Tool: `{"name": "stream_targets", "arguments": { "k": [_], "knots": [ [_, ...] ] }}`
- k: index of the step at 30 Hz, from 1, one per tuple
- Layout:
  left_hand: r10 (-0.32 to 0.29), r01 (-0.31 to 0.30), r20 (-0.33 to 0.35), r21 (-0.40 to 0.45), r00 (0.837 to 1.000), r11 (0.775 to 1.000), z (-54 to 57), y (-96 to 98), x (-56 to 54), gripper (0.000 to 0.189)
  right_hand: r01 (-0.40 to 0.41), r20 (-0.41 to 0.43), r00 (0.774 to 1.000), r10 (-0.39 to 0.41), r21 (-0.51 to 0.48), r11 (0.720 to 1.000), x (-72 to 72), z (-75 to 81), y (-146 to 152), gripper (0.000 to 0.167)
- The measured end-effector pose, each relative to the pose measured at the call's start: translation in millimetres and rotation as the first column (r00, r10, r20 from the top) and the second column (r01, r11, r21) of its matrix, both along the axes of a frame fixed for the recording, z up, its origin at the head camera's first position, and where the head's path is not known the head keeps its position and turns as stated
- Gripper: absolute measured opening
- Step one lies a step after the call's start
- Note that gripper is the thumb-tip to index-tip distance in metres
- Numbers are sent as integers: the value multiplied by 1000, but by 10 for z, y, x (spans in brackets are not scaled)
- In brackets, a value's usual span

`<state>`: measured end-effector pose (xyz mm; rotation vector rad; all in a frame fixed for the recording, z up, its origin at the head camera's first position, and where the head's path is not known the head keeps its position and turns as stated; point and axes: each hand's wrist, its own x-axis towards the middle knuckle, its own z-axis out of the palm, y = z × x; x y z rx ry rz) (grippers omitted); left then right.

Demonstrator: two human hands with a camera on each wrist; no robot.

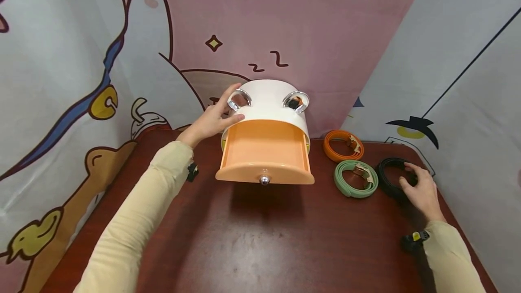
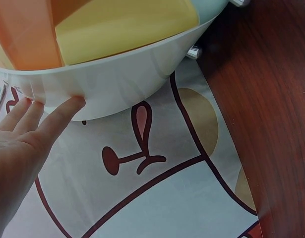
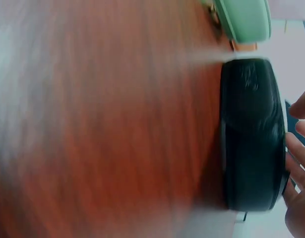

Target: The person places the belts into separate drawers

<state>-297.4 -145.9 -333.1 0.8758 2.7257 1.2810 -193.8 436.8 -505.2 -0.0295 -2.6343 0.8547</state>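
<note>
A white storage box (image 1: 268, 96) with two silver ring-shaped ears stands at the back of the table, its orange drawer (image 1: 266, 148) pulled out. My left hand (image 1: 215, 116) rests on the box's left side with extended fingers, by the silver ear; in the left wrist view the fingertips (image 2: 75, 103) touch its white shell. At the right, my right hand (image 1: 423, 189) is over a coiled black belt (image 1: 388, 189), thumb and fingers apart. The right wrist view shows the fingers beside the black belt (image 3: 254, 139); whether they touch it is unclear.
A coiled green belt (image 1: 346, 184) lies left of the black one, and a coiled orange belt (image 1: 331, 148) lies behind it. The dark red table (image 1: 260, 248) meets cartoon-printed cloth (image 1: 285, 21) at the back and sides. A silver knob (image 1: 264, 180) sits on the drawer front.
</note>
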Motion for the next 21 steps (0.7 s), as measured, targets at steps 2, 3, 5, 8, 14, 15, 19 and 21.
{"name": "stream_targets", "arguments": {
  "k": [2, 3, 5, 8, 14, 15, 19, 21],
  "knots": [
    [2, -2, -4, -3, 1000, 1000, 7, -1, 4, 83, 28, 0, 1000, -28, -3, 1000, 13, -2, 43, 49],
    [2, -2, -5, -2, 1000, 1000, 10, -1, 6, 83, 43, 0, 999, -43, -8, 999, 18, -3, 64, 50],
    [5, -5, -7, -6, 1000, 1000, 14, -2, 12, 83, 70, -5, 998, -70, -29, 997, 23, -8, 108, 50],
    [6, -6, -13, -5, 1000, 1000, 12, -1, 9, 83, 138, -12, 990, -139, -78, 987, 27, -35, 184, 51],
    [5, -5, -8, -4, 1000, 1000, 4, 5, 5, 83, 298, 100, 954, -283, -229, 927, 101, -187, 280, 56],
    [5, -5, -9, -6, 1000, 1000, 3, 6, 4, 83, 318, 128, 947, -294, -261, 912, 113, -210, 280, 57],
    [8, -8, -11, -7, 1000, 1000, -3, 1, 4, 82, 371, 204, 927, -316, -351, 860, 134, -240, 258, 58],
    [11, -11, -11, 2, 1000, 1000, -5, -9, 8, 82, 372, 210, 926, -315, -356, 857, 123, -234, 250, 58]
  ]
}}
